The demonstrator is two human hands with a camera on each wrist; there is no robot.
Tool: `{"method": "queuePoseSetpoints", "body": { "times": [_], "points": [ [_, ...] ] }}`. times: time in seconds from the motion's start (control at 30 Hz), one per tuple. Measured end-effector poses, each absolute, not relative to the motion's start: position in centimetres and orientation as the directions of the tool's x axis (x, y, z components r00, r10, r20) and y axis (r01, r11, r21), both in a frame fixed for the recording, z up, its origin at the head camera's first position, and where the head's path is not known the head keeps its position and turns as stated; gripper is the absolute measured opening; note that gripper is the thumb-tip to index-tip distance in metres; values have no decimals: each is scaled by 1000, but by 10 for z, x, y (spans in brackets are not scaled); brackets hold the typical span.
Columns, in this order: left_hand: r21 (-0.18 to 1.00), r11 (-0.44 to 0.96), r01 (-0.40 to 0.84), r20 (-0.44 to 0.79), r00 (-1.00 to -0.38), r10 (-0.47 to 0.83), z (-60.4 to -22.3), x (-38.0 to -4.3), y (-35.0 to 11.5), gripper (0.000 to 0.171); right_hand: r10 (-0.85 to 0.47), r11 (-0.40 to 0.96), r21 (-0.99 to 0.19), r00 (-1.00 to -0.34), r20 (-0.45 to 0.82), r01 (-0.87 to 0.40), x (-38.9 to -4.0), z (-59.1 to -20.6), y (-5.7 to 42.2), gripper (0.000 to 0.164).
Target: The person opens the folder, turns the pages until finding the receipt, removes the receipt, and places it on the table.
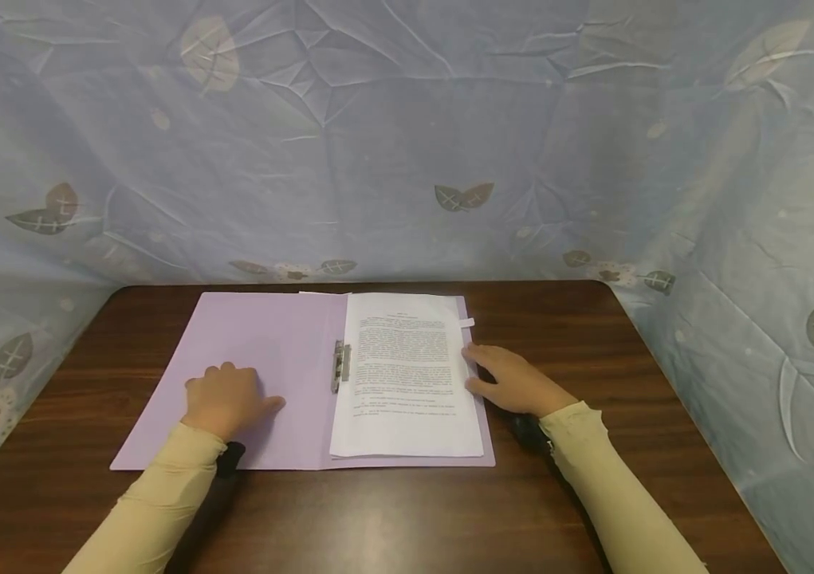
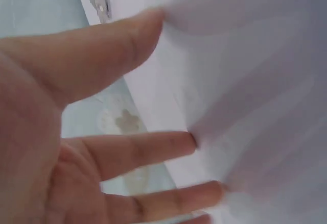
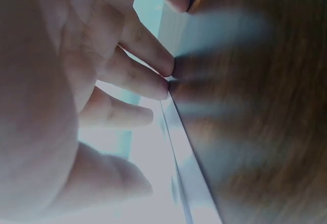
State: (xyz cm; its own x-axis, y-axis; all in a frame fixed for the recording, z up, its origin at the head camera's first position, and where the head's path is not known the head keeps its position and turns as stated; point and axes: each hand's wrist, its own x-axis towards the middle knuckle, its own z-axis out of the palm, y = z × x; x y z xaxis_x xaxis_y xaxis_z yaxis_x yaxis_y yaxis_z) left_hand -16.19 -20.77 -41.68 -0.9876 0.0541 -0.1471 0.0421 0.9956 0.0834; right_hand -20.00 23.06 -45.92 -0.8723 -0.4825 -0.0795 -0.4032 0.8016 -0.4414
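A lilac folder (image 1: 256, 335) lies spread flat on the table, with a metal clip (image 1: 338, 367) along its middle. On its right half sits a stack of printed sheets (image 1: 407, 434). My left hand (image 1: 227, 399) rests on the bare left cover, fingers spread; the left wrist view shows the thumb and fingertips touching the lilac surface (image 2: 245, 66). At the right edge of the sheets is my right hand (image 1: 510, 379), thumb and fingers apart. In the right wrist view its fairly straight fingers (image 3: 140, 78) reach the folder's edge (image 3: 189, 173), gripping nothing visible.
The dark brown wooden table (image 1: 557, 319) extends around the folder. A small white tab (image 1: 467, 323) sticks out at the sheets' right side. Behind and beside the table hangs a wrinkled blue-grey cloth (image 1: 378, 143) with leaf prints.
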Motion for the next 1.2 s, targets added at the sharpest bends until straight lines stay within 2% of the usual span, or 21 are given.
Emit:
{"method": "queuePoseSetpoints", "body": {
  "times": [0.13,0.37,0.53,1.2],
  "points": [
    [140,990,37,-159,-986,59,-420,-175,-214,70,-475,816,-413,-876,-80,-405,-197,-457,226,67],
    [241,970,1,-239,-969,60,-424,-189,-228,92,-453,847,-369,-883,-125,-382,-194,-456,218,71],
    [288,958,19,-265,-959,99,-430,-190,-235,103,-445,854,-361,-885,-134,-375,-194,-457,215,70],
    [298,951,78,-273,-948,163,-438,-200,-235,100,-424,867,-350,-894,-145,-355,-199,-460,219,69]
  ]
}}
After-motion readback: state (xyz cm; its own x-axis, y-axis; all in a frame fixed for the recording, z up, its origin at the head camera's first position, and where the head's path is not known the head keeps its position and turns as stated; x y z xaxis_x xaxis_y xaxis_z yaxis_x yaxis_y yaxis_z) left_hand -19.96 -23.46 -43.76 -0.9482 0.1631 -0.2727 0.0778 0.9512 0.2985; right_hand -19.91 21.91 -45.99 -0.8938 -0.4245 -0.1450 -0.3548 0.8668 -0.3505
